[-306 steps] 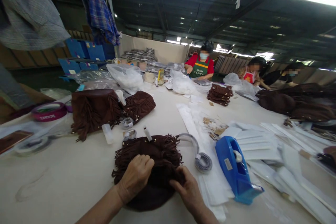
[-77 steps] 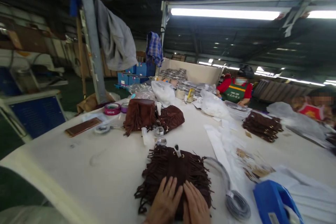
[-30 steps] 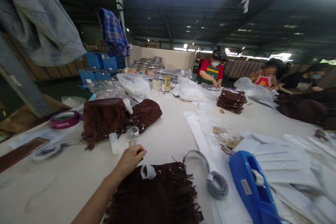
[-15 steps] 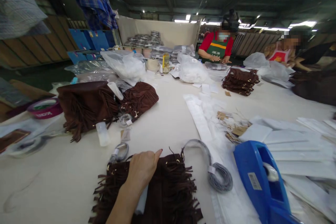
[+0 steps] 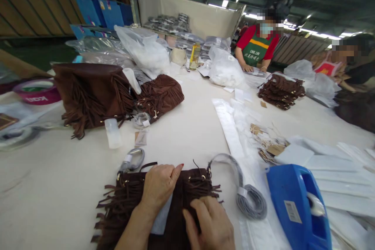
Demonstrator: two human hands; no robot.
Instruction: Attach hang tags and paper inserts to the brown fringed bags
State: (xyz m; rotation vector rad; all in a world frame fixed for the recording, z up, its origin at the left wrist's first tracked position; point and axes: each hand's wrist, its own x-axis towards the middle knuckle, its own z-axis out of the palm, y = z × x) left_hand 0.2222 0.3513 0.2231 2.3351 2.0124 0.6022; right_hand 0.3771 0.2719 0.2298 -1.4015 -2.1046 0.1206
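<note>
A dark brown fringed bag (image 5: pixel 175 238) lies flat on the table at the bottom middle. My left hand (image 5: pixel 158 187) grips its top edge with curled fingers, the thumb stretched to the right. Below that palm, a pale grey strip (image 5: pixel 162 218) lies on the bag's front. My right hand (image 5: pixel 212 222) is on the right half of the bag, its fingers bent down against the front; the fingertips are partly hidden. Grey wrapped straps come off both top corners: a small loop (image 5: pixel 137 158) at left and a larger coil (image 5: pixel 252 202) at right.
A blue tape dispenser (image 5: pixel 295 207) stands at right, near white paper sheets (image 5: pixel 345 179) and paper tags (image 5: pixel 275 149). Brown fringed bags (image 5: pixel 93 90) stand at left beside a purple tape roll (image 5: pixel 38 93). Across the table, a co-worker (image 5: pixel 258 47) handles a flat packet.
My right hand has come into view and onto the bag's right side. My left hand keeps its hold on the top edge. The co-worker's hands have lowered onto the packet.
</note>
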